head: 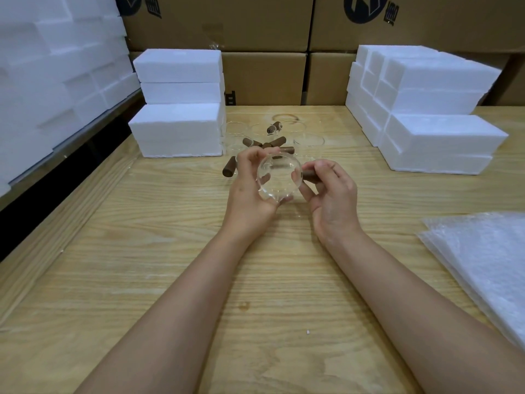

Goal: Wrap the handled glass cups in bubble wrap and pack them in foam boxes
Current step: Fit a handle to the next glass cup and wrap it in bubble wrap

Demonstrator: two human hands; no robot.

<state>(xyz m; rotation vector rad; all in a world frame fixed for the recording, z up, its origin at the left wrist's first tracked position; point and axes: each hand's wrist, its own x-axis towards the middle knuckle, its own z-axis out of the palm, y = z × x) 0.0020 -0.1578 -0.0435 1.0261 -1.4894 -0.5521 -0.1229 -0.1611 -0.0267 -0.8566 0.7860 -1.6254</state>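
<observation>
Both hands hold one clear glass cup (279, 177) above the wooden table (170, 237), its round mouth tilted toward me. My left hand (250, 191) cups the glass body from the left and below. My right hand (329, 191) pinches the cup's brown wooden handle (309, 174) on the right side. Behind it stand several more glass cups with brown handles (270, 137), crowded together; one brown handle (229, 167) sticks out just left of my left hand. A stack of bubble wrap sheets (483, 268) lies at the right edge. Closed white foam boxes are piled at back left (179, 109) and back right (426, 109).
A taller wall of white foam boxes (56, 66) fills the far left beyond the table's edge. Brown cardboard cartons (264, 38) line the back. A dark gap (42, 194) runs along the table's left side.
</observation>
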